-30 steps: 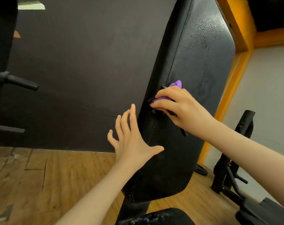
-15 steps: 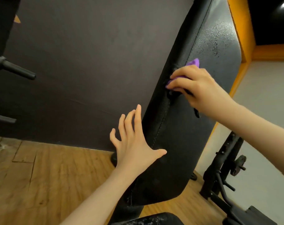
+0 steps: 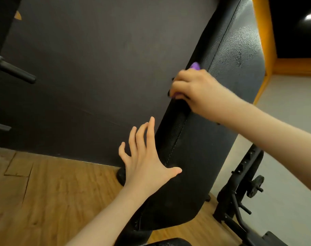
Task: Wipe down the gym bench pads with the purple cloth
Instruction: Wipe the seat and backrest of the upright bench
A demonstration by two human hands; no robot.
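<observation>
A black inclined back pad (image 3: 227, 107) of a gym bench rises from lower centre to upper right, with wet droplets near its top. My right hand (image 3: 195, 89) grips the purple cloth (image 3: 195, 65) against the pad's left side edge; only small bits of cloth show above and below the fingers. My left hand (image 3: 146, 157) is spread flat with straight fingers beside the pad's left edge, its thumb on the pad lower down. A second black pad (image 3: 169, 242) peeks in at the bottom edge.
A dark wall (image 3: 98, 68) stands behind the bench over a wooden floor (image 3: 44, 201). Black pegs (image 3: 16, 71) stick out at the left. The black bench frame (image 3: 240, 192) and an adjustment knob sit at lower right. An orange trim (image 3: 263, 64) runs behind the pad.
My right hand has slid the cloth up along the pad's left edge. My left hand has stayed spread at the lower edge of the pad.
</observation>
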